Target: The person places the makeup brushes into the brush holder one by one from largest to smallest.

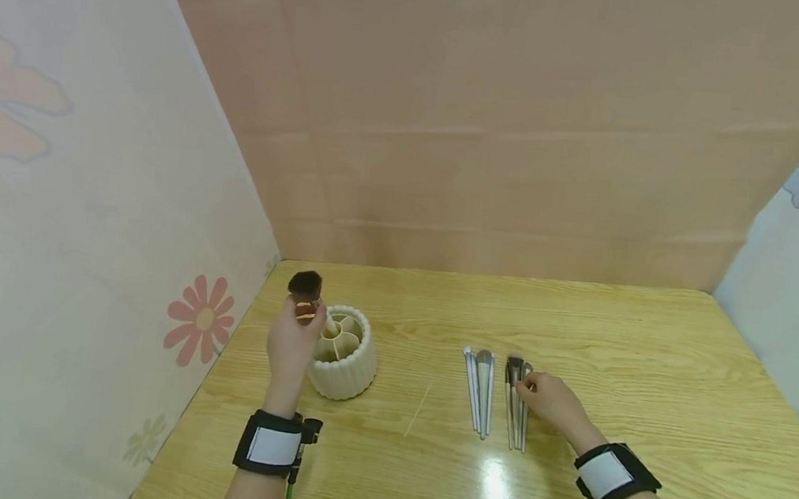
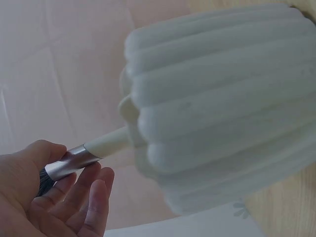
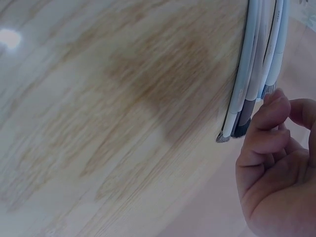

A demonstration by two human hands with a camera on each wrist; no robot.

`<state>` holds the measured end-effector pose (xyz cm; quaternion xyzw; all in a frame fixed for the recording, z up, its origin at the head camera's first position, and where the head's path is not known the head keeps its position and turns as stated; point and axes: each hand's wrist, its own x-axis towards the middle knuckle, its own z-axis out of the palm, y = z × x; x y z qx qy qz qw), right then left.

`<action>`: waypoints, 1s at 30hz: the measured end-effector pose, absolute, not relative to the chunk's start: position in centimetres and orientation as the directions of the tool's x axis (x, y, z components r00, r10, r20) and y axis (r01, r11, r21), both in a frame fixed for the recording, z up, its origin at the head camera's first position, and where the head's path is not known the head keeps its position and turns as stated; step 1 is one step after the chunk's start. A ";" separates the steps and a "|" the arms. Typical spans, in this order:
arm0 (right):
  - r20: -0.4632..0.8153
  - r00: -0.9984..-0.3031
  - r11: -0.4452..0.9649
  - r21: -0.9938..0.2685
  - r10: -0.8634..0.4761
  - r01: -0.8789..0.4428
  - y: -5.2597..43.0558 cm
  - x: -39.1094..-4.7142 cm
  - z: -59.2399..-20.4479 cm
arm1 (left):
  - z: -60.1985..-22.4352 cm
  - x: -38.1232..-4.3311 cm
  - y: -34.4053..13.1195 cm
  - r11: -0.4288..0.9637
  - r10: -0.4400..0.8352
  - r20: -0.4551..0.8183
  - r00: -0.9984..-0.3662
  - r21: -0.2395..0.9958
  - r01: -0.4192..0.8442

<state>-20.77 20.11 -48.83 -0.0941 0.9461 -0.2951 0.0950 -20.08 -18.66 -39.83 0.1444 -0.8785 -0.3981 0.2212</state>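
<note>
My left hand (image 1: pixel 294 342) grips a makeup brush (image 1: pixel 306 284) by its metal collar, the dark bristles pointing up. In the left wrist view its pale handle (image 2: pixel 109 142) runs down into the ribbed cream brush holder (image 2: pixel 222 98). From above, the holder (image 1: pixel 340 383) shows several compartments inside. My right hand (image 1: pixel 549 399) is at the right-hand group of makeup brushes (image 1: pixel 517 418), fingertips close by their bristle ends and loosely curled. In the right wrist view nothing shows held between those fingers (image 3: pixel 269 116).
Another group of pale-handled makeup brushes (image 1: pixel 479 399) lies just left of the right-hand group on the wooden table (image 1: pixel 408 480). A patterned wall (image 1: pixel 84 269) stands along the left side, beside the holder. A brown backdrop (image 1: pixel 492 170) rises behind the table.
</note>
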 end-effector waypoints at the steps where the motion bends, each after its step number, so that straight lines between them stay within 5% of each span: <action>1: -0.125 -0.965 0.806 -0.581 -0.232 -0.118 20.1 -20.7 -48.9 | -40.1 -20.1 -18.6 0.648 -0.428 0.264 -0.864 0.756 -0.089; 30: -0.130 -0.967 0.818 -0.566 -0.217 -0.108 20.1 -20.0 -49.4 | -43.0 -19.3 -18.4 0.656 -0.430 0.191 -0.882 0.738 -0.160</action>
